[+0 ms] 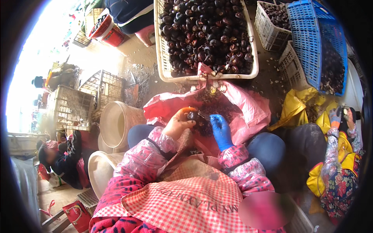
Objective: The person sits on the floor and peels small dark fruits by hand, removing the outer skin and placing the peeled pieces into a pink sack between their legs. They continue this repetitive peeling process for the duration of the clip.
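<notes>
My left hand, bare with an orange covering on a finger, holds a dark, round water chestnut. My right hand wears a blue glove, and its fingers are closed on a small thin blade that points at the water chestnut. Below both hands a pink plastic bag lies spread between my knees, with dark peelings in it. Just beyond the bag stands a white plastic crate heaped with dark water chestnuts.
White buckets stand by my left knee. Beyond them are slatted plastic crates. At the right, a blue crate leans by white crates. A co-worker sits at my right beside a yellow bag. Another person sits ahead.
</notes>
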Motion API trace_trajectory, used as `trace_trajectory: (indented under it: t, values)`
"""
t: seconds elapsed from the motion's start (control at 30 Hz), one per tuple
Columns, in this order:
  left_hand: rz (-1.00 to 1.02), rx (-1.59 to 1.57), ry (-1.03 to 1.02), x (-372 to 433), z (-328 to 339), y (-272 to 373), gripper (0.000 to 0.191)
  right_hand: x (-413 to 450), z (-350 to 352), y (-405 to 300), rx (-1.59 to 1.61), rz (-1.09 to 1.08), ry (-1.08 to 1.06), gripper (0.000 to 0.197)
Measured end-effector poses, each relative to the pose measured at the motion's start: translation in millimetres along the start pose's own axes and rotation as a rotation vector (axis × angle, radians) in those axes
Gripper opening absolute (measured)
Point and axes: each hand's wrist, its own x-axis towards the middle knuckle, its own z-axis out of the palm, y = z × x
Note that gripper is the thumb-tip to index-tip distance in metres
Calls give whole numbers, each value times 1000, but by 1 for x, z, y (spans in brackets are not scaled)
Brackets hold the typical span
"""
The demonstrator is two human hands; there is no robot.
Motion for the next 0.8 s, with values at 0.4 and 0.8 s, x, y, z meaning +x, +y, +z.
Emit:
trace_trajectory:
  t: [0.4, 0.8]
  values:
    - [-201, -5, 67, -30, 1, -39, 42, -6, -5, -3, -161, 138, -94, 36]
    - [-51, 374, 62, -36, 11, -33, 42, -8, -3, -7, -35, -95, -463, 42]
